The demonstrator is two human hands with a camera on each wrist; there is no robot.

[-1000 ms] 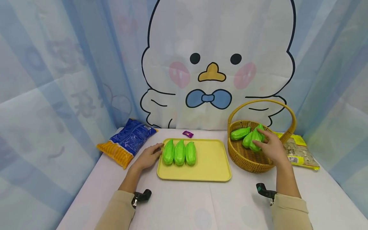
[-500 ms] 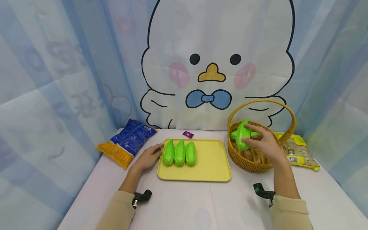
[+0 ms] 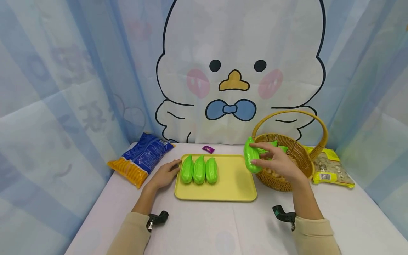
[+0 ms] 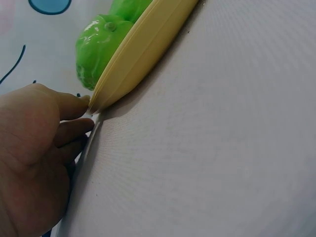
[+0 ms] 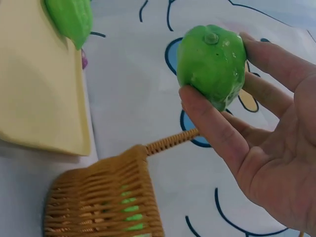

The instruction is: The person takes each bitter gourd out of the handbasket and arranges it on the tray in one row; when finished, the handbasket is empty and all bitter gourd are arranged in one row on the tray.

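In the head view my right hand [image 3: 280, 163] pinches a glossy green, ridged, gourd-like vegetable [image 3: 251, 156] between thumb and fingers, in the air between the wicker basket [image 3: 271, 179] and the yellow tray [image 3: 234, 184]. The right wrist view shows the lumpy end of this vegetable [image 5: 212, 61] among my spread fingers. Similar green vegetables [image 3: 282, 148] lie in the basket, partly hidden by the hand. Three more stand side by side on the tray's left half, the middle vegetable [image 3: 199, 170] among them. My left hand [image 3: 164, 174] touches the tray's left rim with its fingertips.
A blue and orange bag [image 3: 141, 157] lies left of the tray. Behind the tray is a small purple wrapped sweet [image 3: 208, 149]. A yellow-edged clear packet [image 3: 333, 168] lies right of the basket, whose tall handle [image 3: 322, 136] arches above it. A printed curtain encloses the table.
My right hand has taken hold of a green vegetable in the basket, lifted it and carried it left toward the tray's right edge. The left hand stays at the tray rim.
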